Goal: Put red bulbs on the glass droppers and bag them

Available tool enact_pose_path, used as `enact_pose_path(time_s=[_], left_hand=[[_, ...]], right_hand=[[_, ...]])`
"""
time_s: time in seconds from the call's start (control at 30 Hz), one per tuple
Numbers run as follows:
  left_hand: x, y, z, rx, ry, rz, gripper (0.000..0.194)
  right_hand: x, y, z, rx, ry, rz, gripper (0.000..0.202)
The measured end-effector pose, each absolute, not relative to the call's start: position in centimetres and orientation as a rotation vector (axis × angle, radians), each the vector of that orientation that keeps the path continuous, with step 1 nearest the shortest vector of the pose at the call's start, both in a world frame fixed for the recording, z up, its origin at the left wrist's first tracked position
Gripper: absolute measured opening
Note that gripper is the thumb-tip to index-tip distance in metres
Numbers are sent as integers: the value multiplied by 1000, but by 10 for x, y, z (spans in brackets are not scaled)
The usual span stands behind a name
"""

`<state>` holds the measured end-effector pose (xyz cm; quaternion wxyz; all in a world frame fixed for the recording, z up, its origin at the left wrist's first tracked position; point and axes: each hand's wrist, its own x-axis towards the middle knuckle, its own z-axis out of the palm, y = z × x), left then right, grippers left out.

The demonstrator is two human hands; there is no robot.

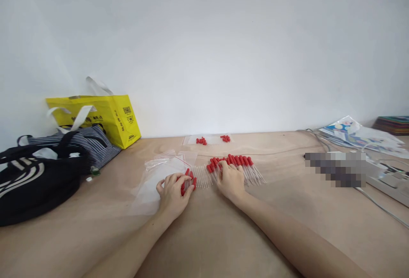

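My left hand [174,193] curls its fingers around several small red rubber bulbs [194,181] beside clear plastic bags [148,184]. Thin clear tubes [202,176] lie in a row between my hands. To their right, a row of droppers [248,161] with red bulb tops and thin clear stems lies on the table. My right hand [232,181] rests over the left part of that row, its bent fingertips pressed on the red top of a dropper. The fingers partly hide what each hand grips.
Near the wall, another clear bag [211,139] carries two clusters of red bulbs. A yellow bag [119,120], a striped bag [107,144] and a black bag [38,184] stand at left. Papers [361,135], a power strip [388,184] and cables occupy the right side.
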<state>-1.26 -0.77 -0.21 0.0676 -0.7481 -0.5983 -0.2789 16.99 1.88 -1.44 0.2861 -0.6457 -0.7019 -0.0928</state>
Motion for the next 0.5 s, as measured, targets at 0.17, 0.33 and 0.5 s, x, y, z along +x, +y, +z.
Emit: enact_pose_path(time_s=[0.17,0.33,0.5], left_hand=[[-13,-8,-3,-2257,-1797,-836,13],[-13,-7,-3,-2259,-1792,-845,13],[-12,-8,-3,-2263,-1741,-833,14]], right_hand=[[167,15,-11,-1801,-1934,-192,20],[163,14,-4,-1754,-1982,-192,17],[152,13,3,-1763,-2087,-157,21]])
